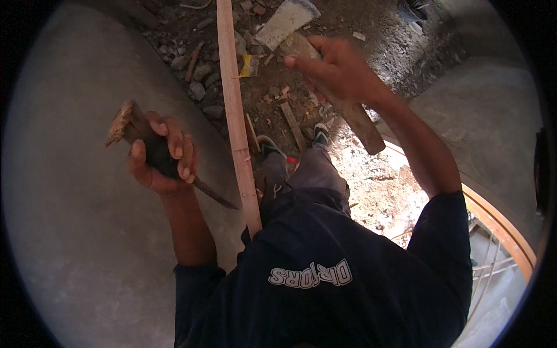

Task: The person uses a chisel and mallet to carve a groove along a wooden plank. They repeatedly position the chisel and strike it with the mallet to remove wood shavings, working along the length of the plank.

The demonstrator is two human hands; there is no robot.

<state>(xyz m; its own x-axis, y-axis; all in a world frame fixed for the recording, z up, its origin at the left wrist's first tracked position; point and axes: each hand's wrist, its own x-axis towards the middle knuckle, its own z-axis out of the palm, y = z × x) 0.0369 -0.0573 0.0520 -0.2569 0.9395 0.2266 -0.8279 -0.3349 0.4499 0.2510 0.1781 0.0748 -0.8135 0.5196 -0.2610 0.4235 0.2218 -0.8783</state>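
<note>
My left hand point(165, 153) is closed around a chisel point(216, 193) with a dark handle and a splintered, battered wooden top. Its narrow blade slants down to the right, the tip close to a long pale wooden strip point(233, 110). Small nicks mark the strip, which runs from the top of view to beside my leg. My right hand point(342, 69), raised to the right of the strip, grips a thick, worn wooden handle point(362, 129). At the handle's far end shows a pale wedge-shaped piece point(287, 23), like a hatchet head; whether they are joined, I cannot tell.
A smooth grey concrete surface point(75, 191) fills the left side. Stones point(198, 90), wood scraps point(293, 124) and a yellow wrapper point(249, 66) litter the ground around my feet. At right, a curved-looking wooden edge point(499, 217) borders sunlit ground, with another concrete surface point(481, 110) beyond.
</note>
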